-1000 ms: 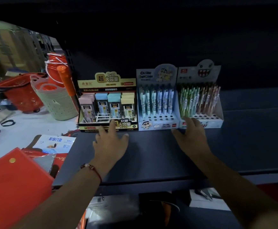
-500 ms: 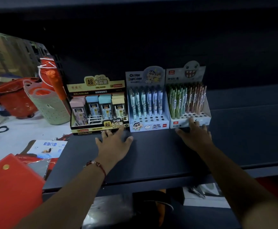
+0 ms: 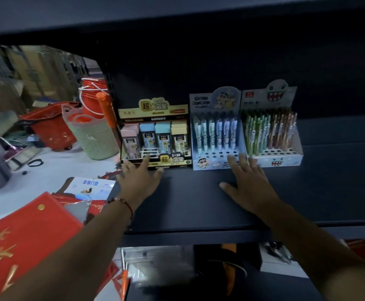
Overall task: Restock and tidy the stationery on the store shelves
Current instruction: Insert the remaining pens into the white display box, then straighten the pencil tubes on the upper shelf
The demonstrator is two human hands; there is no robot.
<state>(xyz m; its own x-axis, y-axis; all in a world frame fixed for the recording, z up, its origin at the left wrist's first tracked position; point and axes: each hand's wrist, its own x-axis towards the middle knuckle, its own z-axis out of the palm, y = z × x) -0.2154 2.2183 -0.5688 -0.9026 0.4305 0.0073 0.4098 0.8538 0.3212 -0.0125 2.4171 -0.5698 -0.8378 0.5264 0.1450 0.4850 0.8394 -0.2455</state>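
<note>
1. Left hand (image 3: 139, 180): palm down, fingers spread, holding nothing; fingertips touching the front lower edge of the lead-refill display box (image 3: 155, 135). Red bead bracelet (image 3: 122, 203) at the wrist.
2. Right hand (image 3: 250, 181): palm down on the shelf (image 3: 329, 192), fingers spread, holding nothing; fingertips touching the front of the cartoon pen box (image 3: 216, 127), near its seam with the monster-face pen box (image 3: 272, 127).
3. Lead-refill display box, just beyond the left fingertips: black and gold card tray, upright header with gold characters; inside, four rows of small cases capped pink, blue, teal and yellow.
4. Cartoon pen box, just beyond the right fingertips, touching the lead-refill box on one side: pale blue stepped tray; six light-blue pens standing upright in the back row, front rows of holes vacant.
5. Monster-face pen box, to the right of the right hand, touching the cartoon pen box: white tray, back rows packed with upright pens, green on the left, brown to pink on the right; front holes vacant.
6. All three boxes side by side in one row, well back on the dark shelf.
7. Left of the left hand, off the shelf: stacked green baskets (image 3: 90, 137), red shopping basket (image 3: 51, 127), red folder (image 3: 25, 235) nearest the camera.
</note>
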